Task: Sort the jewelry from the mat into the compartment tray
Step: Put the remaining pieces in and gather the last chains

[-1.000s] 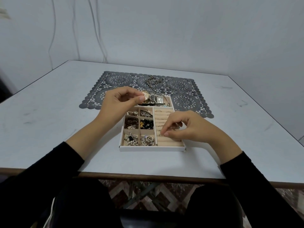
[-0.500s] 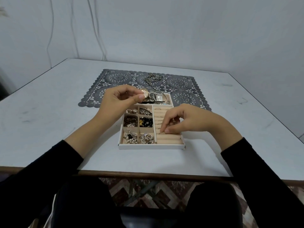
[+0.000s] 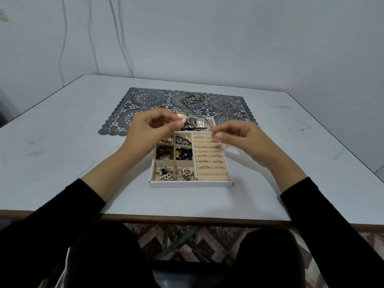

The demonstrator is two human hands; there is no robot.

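Note:
The white compartment tray sits at the table's near middle. Its small beige cells hold beads, pearls and chains, and its ring rolls on the right hold several rings. Two watches lie in its far cell. My left hand hovers over the tray's far left corner, thumb and forefinger pinching something too small to make out. My right hand hovers above the far end of the ring rolls with fingertips drawn together and nothing visible between them. On the dark lace mat lie a chain necklace and a ring.
The pale table ends in a brown front edge close to my body. A wall stands just behind the table, with thin cables hanging down it at the left.
My right hand has lifted off the near ring rolls and moved away from me to the far end of the rolls, toward my left hand. My left hand has stayed in place, still pinching.

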